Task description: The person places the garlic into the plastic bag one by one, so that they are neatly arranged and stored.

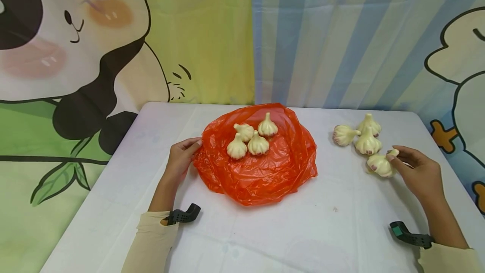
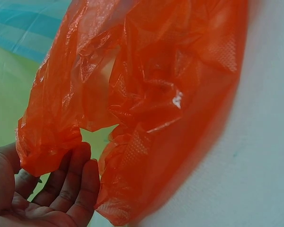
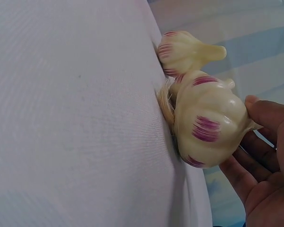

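A red plastic bag lies spread on the table, with several garlic bulbs grouped on it toward the back. At its left edge my left hand pinches the thin plastic between thumb and fingers; the left wrist view shows the bag's rim caught there. On the right side my right hand holds a garlic bulb by its stem, thumb on one side and fingers on the other. Purple streaks mark this bulb in the right wrist view, its roots close over the tabletop.
Just behind the held bulb, three more garlic bulbs stand close together near the table's right back. The white-covered table ends at a patterned curtain. Each wrist wears a black camera mount.
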The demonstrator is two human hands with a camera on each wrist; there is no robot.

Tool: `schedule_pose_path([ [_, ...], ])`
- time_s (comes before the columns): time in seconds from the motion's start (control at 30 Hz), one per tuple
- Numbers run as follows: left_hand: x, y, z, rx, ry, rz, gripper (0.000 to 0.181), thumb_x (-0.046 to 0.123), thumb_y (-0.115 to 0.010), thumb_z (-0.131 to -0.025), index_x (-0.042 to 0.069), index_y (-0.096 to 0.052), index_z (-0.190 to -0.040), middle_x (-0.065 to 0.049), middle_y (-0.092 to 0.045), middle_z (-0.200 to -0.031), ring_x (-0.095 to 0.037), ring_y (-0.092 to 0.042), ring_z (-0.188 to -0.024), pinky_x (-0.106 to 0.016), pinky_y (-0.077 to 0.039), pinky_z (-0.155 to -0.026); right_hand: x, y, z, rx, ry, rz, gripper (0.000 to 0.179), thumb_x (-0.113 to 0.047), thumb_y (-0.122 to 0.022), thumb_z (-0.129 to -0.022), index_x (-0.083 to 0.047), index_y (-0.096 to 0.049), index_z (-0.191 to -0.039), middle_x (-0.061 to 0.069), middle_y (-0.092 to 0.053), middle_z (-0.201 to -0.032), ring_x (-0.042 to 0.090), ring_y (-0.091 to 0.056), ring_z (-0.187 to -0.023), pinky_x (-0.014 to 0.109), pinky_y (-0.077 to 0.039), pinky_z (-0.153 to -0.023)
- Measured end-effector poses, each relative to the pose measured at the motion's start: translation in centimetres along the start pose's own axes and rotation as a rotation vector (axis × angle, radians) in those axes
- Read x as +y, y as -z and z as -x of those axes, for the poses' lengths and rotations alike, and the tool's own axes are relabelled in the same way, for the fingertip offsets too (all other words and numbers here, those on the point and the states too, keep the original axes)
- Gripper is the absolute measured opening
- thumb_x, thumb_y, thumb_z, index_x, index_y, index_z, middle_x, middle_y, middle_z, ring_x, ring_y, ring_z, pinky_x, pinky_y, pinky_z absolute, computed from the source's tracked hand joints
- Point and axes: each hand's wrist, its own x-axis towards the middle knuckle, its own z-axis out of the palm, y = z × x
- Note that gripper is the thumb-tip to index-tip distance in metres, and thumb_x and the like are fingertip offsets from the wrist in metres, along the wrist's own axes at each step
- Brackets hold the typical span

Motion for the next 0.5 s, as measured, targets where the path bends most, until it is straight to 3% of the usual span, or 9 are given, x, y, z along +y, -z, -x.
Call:
schedule_pose_path([
  [0.5, 0.0, 0.0, 0.0, 0.000, 0.009, -0.008, 0.032, 0.021, -0.068, -0.093, -0.002, -0.067, -0.116, -0.001, -0.066, -0.097, -0.010, -0.063, -0.081, -0.021, -0.055, -0.072, -2.8, 0.5, 0.5, 0.059, 0.087, -0.035, 0.049, -0.033, -0.063, -0.095, -0.003, -0.058, -0.133, -0.023, -0.054, -0.105, -0.011, -0.046, -0.095, 0.002, -0.041, -0.078],
])
